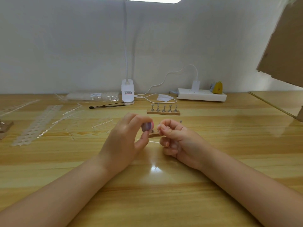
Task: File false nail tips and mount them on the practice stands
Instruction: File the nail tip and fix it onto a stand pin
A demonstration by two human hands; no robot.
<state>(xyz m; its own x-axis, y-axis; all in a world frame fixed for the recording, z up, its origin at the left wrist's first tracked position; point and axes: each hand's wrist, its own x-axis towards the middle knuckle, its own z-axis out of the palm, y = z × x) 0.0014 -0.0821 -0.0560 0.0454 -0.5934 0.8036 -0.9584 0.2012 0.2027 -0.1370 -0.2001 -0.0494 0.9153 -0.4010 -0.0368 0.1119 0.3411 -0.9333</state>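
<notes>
Both forearms low over wooden table, hands meeting at centre. Left hand gripping small purple-pink file block between thumb and fingers. Right hand curled, pinching clear nail tip at fingertips, just beside the block. Tip nearly transparent, tiny, outline hard to make out. Filing step likely in hand; contact between block and tip not certain. Next move calls for light, steady strokes, then seating tip on a stand. Near stand mostly hidden behind hands. Far stand holding five upright metal pegs, apparently bare.
</notes>
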